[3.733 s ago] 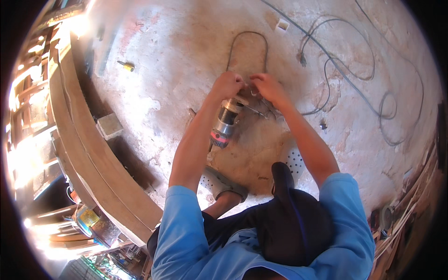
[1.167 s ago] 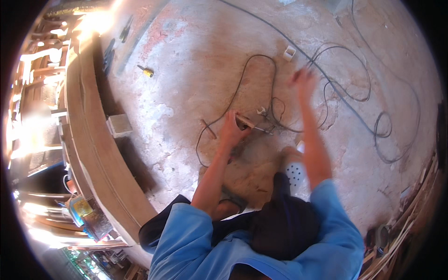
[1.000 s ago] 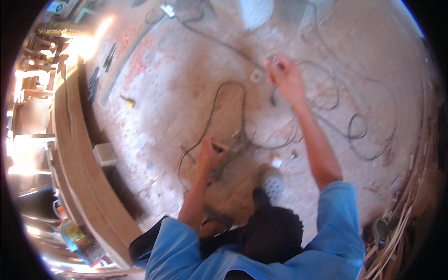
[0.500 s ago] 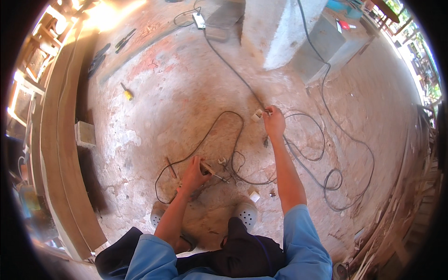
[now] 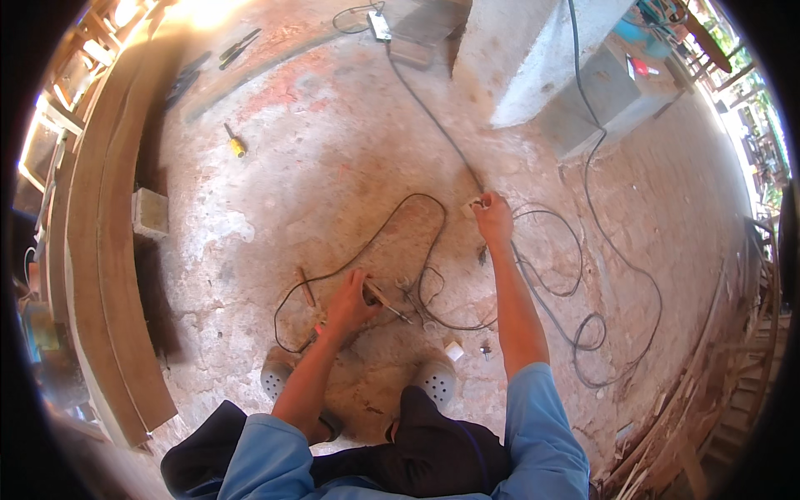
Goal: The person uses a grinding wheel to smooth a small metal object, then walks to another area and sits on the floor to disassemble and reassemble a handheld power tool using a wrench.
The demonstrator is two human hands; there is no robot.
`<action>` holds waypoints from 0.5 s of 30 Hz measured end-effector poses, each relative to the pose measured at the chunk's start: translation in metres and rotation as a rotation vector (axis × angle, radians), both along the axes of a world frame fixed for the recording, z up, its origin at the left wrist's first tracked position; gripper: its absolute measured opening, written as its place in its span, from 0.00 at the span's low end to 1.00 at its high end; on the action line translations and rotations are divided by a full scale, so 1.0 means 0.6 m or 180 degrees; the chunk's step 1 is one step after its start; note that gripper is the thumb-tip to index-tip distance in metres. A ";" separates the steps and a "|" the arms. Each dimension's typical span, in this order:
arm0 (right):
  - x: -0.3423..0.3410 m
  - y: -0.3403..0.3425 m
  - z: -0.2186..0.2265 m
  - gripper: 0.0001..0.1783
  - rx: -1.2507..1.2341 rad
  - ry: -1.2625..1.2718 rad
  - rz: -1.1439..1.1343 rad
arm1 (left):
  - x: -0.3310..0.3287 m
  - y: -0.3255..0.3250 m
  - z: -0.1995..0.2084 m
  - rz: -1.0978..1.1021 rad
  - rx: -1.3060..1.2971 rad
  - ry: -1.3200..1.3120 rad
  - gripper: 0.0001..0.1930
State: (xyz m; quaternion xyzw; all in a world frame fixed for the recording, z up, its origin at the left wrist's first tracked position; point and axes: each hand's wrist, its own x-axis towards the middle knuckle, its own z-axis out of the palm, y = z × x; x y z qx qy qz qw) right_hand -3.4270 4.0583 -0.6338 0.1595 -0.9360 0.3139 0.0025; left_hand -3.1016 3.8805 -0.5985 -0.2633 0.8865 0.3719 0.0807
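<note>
The left hand (image 5: 344,310) is wrapped round one end of a power tool (image 5: 378,293) low down over the floor (image 5: 275,225), its fingers curled firmly against the body. Most of the tool is hidden under that hand and forearm. What I can make out is a dark hollow by the thumb, edged by a thin, brownish, straight-sided rim that slants down to the right, and a small patch of bright pinkish red back beyond the wrist side. A slim, pale metal rod (image 5: 397,312) lies just right of the thumb.

The right hand (image 5: 495,218) is stretched out farther ahead and to the right, fingers bent down over a small white, square-sided box (image 5: 468,206). From here I can't tell whether they grip it or only hover there.

A thin dark cable (image 5: 392,213) loops on the floor ahead of the left fingers, and a short brown stick (image 5: 306,287) lies to their left. Just below the right fingers is a dark plug (image 5: 482,254); nearer the feet sits a little white block (image 5: 453,351).
</note>
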 end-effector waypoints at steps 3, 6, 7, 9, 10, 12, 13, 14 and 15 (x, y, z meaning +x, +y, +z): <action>-0.008 0.012 -0.006 0.15 -0.0404 -0.0191 0.0025 | 0.000 0.001 0.001 0.0022 0.0040 -0.0041 0.33; -0.008 0.023 -0.009 0.19 -0.0423 -0.0221 0.0005 | 0.001 0.001 0.001 0.0019 -0.0011 0.0032 0.33; -0.004 0.025 -0.009 0.21 -0.0336 -0.0105 0.0087 | 0.001 0.002 0.002 0.0016 -0.0012 0.0053 0.34; 0.006 0.027 -0.010 0.25 -0.0263 0.0085 0.0191 | 0.000 0.003 0.004 0.0017 -0.0049 0.0077 0.34; 0.012 0.027 -0.011 0.27 -0.0271 0.0157 0.0213 | 0.000 0.004 0.005 0.0022 -0.0081 0.0077 0.35; 0.025 0.028 -0.010 0.31 -0.0227 0.0217 0.0200 | 0.001 0.005 0.006 0.0041 -0.0050 0.0022 0.35; 0.027 0.028 -0.009 0.32 -0.0180 0.0222 0.0163 | 0.000 0.005 0.005 0.0054 0.0006 -0.0018 0.36; 0.029 0.030 -0.008 0.34 -0.0134 0.0233 0.0129 | 0.000 0.004 0.003 0.0053 0.0032 0.0061 0.36; 0.031 0.033 -0.007 0.34 -0.0119 0.0207 0.0109 | 0.000 0.002 0.000 0.0026 0.0089 0.0011 0.38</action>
